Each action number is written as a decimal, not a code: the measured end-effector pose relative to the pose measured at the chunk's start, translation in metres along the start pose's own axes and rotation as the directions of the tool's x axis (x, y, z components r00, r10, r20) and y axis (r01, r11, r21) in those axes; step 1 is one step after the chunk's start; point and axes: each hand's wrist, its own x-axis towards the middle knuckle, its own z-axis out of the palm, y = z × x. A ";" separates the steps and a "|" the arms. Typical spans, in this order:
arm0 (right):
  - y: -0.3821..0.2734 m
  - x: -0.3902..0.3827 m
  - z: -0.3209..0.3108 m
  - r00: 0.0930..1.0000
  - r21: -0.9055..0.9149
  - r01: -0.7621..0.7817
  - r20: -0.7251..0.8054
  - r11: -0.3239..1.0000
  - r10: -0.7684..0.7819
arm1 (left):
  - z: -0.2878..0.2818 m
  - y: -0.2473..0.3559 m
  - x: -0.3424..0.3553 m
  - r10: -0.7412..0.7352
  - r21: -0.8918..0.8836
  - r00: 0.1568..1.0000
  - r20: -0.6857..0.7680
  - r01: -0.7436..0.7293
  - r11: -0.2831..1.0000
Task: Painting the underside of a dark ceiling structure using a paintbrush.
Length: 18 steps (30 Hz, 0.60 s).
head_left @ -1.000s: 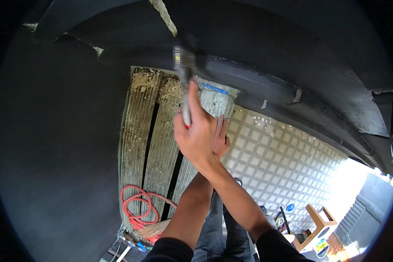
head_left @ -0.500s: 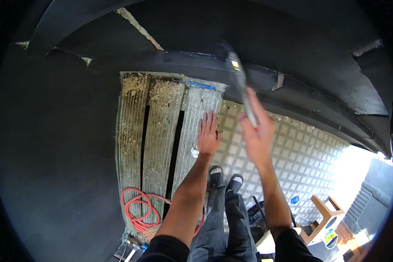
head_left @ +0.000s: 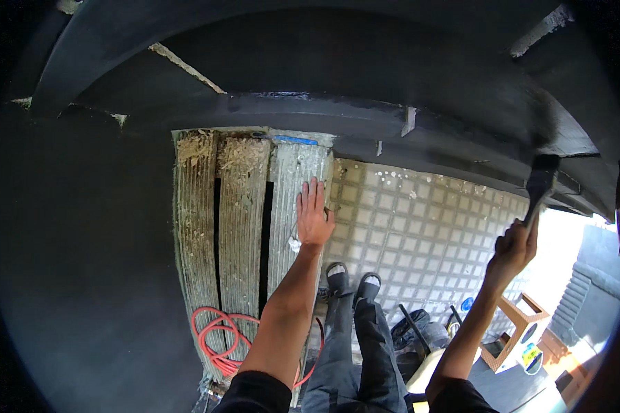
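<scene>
My right hand (head_left: pixel 512 249) is wrapped round the handle of a paintbrush (head_left: pixel 542 180), raised at the right with its dark, wide head against the lower part of a black painted wall (head_left: pixel 420 55). Bare pale streaks show in the black surface in a few places. My left hand (head_left: pixel 313 212) lies flat, fingers stretched out, on the rightmost of several weathered ribbed planks (head_left: pixel 293 172). It holds nothing. By the wrist sits a small white scrap (head_left: pixel 295 244). A blue strip (head_left: pixel 296 140) lies at the planks' far end.
A coiled red hose (head_left: pixel 220 344) lies on the near end of the planks. Square-patterned paving (head_left: pixel 393 227) spreads around my feet. At the lower right stand a wooden box-like frame (head_left: pixel 523 330) and dark bags (head_left: pixel 411 327). Dark gaps run between the planks.
My right hand has swung the paintbrush far to the right, from beside the planks to the wall's right part. The view has shifted a little; my left hand stays on the plank.
</scene>
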 end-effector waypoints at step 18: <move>-0.019 -0.122 0.144 0.733 -0.016 0.107 0.677 0.994 -0.068 | 0.009 -0.008 -0.002 0.017 -0.049 1.000 -0.005 -0.018 0.999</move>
